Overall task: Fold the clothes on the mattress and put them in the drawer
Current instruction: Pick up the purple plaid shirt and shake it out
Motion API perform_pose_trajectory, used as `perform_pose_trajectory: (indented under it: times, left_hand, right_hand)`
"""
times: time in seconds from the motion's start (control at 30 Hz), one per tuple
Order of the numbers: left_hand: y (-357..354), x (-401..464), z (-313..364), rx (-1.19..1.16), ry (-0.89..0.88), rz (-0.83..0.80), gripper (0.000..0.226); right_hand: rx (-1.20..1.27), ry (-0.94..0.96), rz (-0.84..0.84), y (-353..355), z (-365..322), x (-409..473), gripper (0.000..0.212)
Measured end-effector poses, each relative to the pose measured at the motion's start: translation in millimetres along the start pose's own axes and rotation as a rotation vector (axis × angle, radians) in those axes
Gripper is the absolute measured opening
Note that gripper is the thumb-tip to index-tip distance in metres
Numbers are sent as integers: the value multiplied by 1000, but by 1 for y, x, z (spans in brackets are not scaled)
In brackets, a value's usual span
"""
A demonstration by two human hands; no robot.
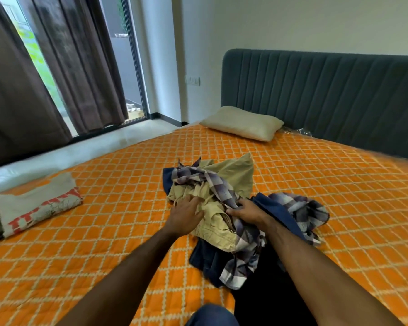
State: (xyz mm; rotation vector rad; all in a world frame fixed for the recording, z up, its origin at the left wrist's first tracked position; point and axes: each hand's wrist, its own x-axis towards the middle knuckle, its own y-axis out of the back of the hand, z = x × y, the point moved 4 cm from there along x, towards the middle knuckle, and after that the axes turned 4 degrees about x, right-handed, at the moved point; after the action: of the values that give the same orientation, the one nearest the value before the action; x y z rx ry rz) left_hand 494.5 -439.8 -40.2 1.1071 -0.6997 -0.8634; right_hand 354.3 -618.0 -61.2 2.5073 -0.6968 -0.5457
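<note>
Your right hand (244,211) curled its fingers around the purple-and-white checked cotton shirt (224,189), while your left hand (186,211) pressed flat, fingers straight, on the crumpled khaki garment (231,175). Both lay heaped with dark blue clothing (206,257) mid-mattress on the orange diamond-quilted cover (104,231). A folded white-and-red printed shirt (37,204) sat far left.

Cream pillow (242,123) by grey headboard (327,90); brown curtains (21,90) at window.

Head view, down over mattress (339,196)
</note>
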Motion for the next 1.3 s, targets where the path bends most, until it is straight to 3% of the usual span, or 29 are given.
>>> perform_pose_trajectory:
  times: [0.13,0.23,0.3,0.37,0.5,0.6,0.77,0.87,0.97,1.07,1.13,1.2,1.3]
  left_hand:
    - [11,7,18,-55,-87,-25,43]
    - [27,2,57,-467,-130,-167,41]
    - [34,4,78,-711,-161,-177,56]
    - [46,8,97,-769,-198,-24,57]
    - [100,2,106,-871,-88,387,36]
    - [137,-2,95,-807,-1,480,38]
    - [203,-23,86,-832,-25,600,24]
    - [256,-37,73,-1040,78,749,43]
    - [303,-50,71,-1261,-11,834,31]
    - [354,-75,72,-1320,-110,903,17]
    - [382,-84,67,-1302,-151,905,19]
    - [402,-91,58,-1203,-158,844,20]
    - [401,-93,50,-1034,-121,725,30]
  right_hand:
    - [166,39,122,29,-39,-2,11]
    - [426,145,205,57,-99,-19,22]
    - [595,204,187,64,-138,-29,21]
    - [780,263,127,66,-173,-45,19]
    - [1067,402,-72,73,-228,-77,21]
    - [904,564,-38,86,-242,-88,9]
    - [153,680,9,80,-246,-109,56]
    - [-185,734,82,81,-242,-113,75]
    - [-249,681,148,95,-243,-108,40]
    - [-272,600,260,113,-240,-100,15]
    - [-336,464,343,121,-224,-92,19]
    - [-280,424,266,110,-222,-89,34]
    - [174,525,56,75,-250,-105,27]
